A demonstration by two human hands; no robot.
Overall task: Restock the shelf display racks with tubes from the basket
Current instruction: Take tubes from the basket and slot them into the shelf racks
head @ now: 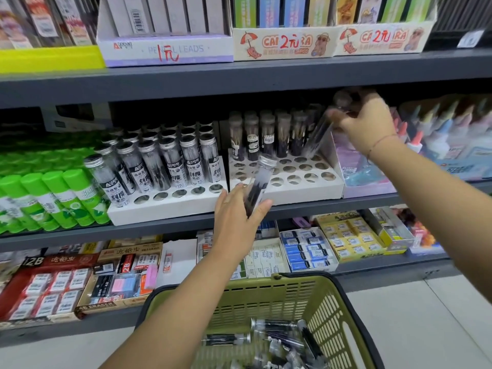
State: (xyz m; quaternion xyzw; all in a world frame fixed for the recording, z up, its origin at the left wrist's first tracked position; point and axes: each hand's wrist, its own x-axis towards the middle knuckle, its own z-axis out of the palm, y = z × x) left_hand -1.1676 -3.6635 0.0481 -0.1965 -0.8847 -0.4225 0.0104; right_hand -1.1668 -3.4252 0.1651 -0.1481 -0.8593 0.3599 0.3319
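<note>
- Green glue sticks (61,198) crowd 9 o'clock, just beside the left rack (165,211), which is full except for open holes along its front row.
- At centre, the left hand (235,219) pinches a silver-capped tube (259,179) near its base between thumb and fingers. The cap tips toward 1 o'clock, in front of the right rack.
- At 6 o'clock, the basket (332,296) holds more loose tubes (277,339), well below shelf level.
- The right rack (298,191), toward 2 o'clock, has only its back row filled, so the nearer rows offer ample room.
- At 2 o'clock, the right hand (370,123) curls its fingers over the cap end of a tilted tube (318,137) (blurred), whose foot sits by the back row's last hole. It should probably be stood upright before lowering, to clear its neighbour.
- The upper shelf edge (239,83) hangs close above that hand. Headroom looks tight, so a slanted entry from the front seems wise.
</note>
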